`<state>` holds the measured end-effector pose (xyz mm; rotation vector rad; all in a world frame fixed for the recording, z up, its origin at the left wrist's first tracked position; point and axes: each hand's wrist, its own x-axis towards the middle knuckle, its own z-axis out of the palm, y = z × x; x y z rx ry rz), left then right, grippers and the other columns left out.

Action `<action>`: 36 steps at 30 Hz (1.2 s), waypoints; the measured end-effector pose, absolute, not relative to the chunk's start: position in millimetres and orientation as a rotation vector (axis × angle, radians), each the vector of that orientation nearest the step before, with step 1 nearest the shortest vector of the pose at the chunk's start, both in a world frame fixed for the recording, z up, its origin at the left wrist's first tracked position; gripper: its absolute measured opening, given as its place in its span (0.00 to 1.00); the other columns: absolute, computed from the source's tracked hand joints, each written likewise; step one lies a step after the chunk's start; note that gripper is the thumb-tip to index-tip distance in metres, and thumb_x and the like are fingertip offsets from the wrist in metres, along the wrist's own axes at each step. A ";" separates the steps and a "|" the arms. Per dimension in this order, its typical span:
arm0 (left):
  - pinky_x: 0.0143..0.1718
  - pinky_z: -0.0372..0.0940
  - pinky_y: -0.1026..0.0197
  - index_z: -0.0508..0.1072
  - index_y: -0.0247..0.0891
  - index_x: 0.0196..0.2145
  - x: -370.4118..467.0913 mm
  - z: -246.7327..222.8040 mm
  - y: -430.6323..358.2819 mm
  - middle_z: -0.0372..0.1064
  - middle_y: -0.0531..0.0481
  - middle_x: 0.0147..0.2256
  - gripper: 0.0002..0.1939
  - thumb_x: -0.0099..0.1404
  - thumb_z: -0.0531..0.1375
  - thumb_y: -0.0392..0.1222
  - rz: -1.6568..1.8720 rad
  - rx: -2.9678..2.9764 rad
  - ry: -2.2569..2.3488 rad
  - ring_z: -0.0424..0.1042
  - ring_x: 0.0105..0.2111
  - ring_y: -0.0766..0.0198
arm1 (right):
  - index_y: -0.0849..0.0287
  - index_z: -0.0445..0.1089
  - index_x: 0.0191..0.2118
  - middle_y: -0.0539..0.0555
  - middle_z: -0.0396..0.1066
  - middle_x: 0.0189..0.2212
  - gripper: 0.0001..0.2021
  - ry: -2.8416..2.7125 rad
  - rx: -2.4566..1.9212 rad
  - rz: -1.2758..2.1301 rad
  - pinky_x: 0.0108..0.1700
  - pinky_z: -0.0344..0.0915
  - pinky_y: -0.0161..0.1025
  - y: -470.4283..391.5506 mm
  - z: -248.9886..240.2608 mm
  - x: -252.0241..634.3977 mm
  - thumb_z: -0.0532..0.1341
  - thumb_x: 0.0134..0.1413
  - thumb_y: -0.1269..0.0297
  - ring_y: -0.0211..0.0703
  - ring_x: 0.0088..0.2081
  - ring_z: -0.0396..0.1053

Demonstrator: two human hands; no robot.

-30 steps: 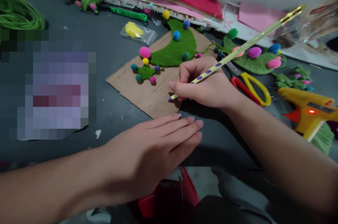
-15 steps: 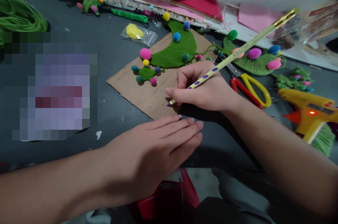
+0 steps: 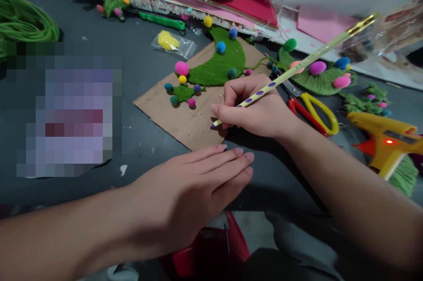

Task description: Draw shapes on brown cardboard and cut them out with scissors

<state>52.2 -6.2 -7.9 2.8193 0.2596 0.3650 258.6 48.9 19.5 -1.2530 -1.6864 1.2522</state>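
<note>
My right hand is closed around a pale yellow pencil with purple dots and a gold end. Its dark tip points down at the lower right part of a brown cardboard piece; whether it touches cannot be made out. My left hand lies flat, fingers stretched out, along the cardboard's near edge. On the cardboard sit a green yarn-covered crescent moon and a small green star, both with colourful pompoms at their edges.
To the right are scissors with red and yellow handles and a yellow glue gun with a lit red light. Green cord lies far left. A green cutter and a bagged yellow lump lie behind the cardboard.
The pencil tip has shifted slightly up the cardboard, with my right hand moving along a little. My left hand stays in place.
</note>
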 end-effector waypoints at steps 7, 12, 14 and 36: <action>0.74 0.46 0.53 0.61 0.30 0.67 50.9 -6.2 -7.1 0.53 0.42 0.71 0.28 0.70 0.51 0.34 0.334 2.813 0.281 0.55 0.71 0.56 | 0.55 0.64 0.19 0.48 0.74 0.18 0.15 -1.719 -1.267 1.289 0.23 0.71 0.31 47.2 20.1 258.5 0.69 0.47 0.73 0.40 0.22 0.76; 0.74 0.47 0.53 0.60 0.30 0.68 50.7 -6.2 -7.0 0.51 0.43 0.72 0.29 0.70 0.53 0.33 0.330 2.786 0.275 0.53 0.71 0.57 | 0.55 0.65 0.20 0.49 0.76 0.20 0.15 -1.747 -1.204 1.304 0.26 0.72 0.33 46.9 18.7 259.3 0.71 0.51 0.67 0.39 0.24 0.76; 0.74 0.46 0.54 0.60 0.30 0.68 50.8 -6.3 -7.4 0.51 0.43 0.72 0.29 0.70 0.52 0.34 0.336 2.793 0.277 0.52 0.72 0.58 | 0.55 0.65 0.21 0.49 0.76 0.21 0.15 -1.745 -1.170 1.307 0.26 0.72 0.33 47.2 17.7 259.9 0.70 0.52 0.65 0.39 0.24 0.76; 0.75 0.39 0.55 0.60 0.30 0.68 50.1 -9.0 -7.6 0.50 0.44 0.72 0.28 0.72 0.51 0.36 0.323 2.800 0.281 0.51 0.72 0.58 | 0.56 0.64 0.20 0.48 0.75 0.20 0.14 -1.770 -1.154 1.299 0.25 0.70 0.30 48.1 18.3 259.9 0.67 0.50 0.74 0.37 0.23 0.76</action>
